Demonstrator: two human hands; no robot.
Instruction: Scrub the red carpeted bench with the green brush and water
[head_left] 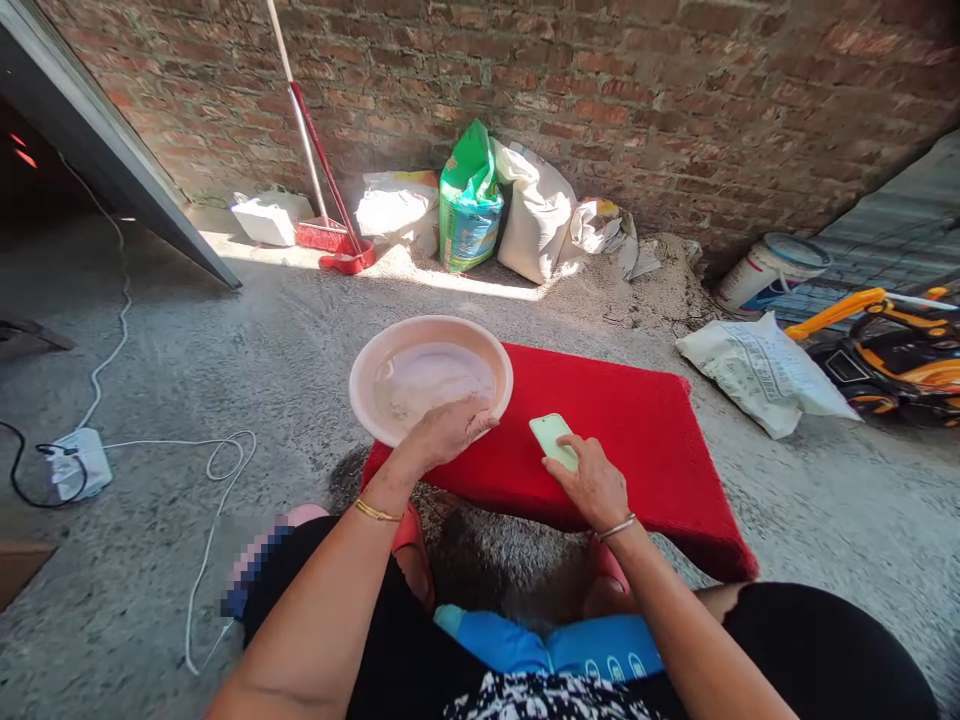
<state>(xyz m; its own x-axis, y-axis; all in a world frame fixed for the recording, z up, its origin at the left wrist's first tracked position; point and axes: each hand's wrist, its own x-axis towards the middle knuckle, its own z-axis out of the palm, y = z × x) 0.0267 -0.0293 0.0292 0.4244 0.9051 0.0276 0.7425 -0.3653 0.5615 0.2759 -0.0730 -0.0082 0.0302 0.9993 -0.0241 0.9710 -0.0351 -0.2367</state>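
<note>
A pale pink basin (362, 408) holding cloudy water stands over the left end of a bench draped in a red cloth (622, 400). My left hand (448, 432) is over the basin's near right rim, its fingers loosely bent and pointing right; I see nothing in it. Over the red cloth, my right hand (596, 485) grips a light green phone case (553, 436) by its near end, thumb on one side and fingers on the other. Whether a phone is inside the case I cannot tell.
A blue cushion-like thing (555, 645) lies on my lap. At left, a white power strip (81, 462) trails a cable over the concrete. A red dustpan (349, 258), a green sack (471, 205) and a white sack (536, 215) stand by the brick wall; a toy digger (892, 355) is at right.
</note>
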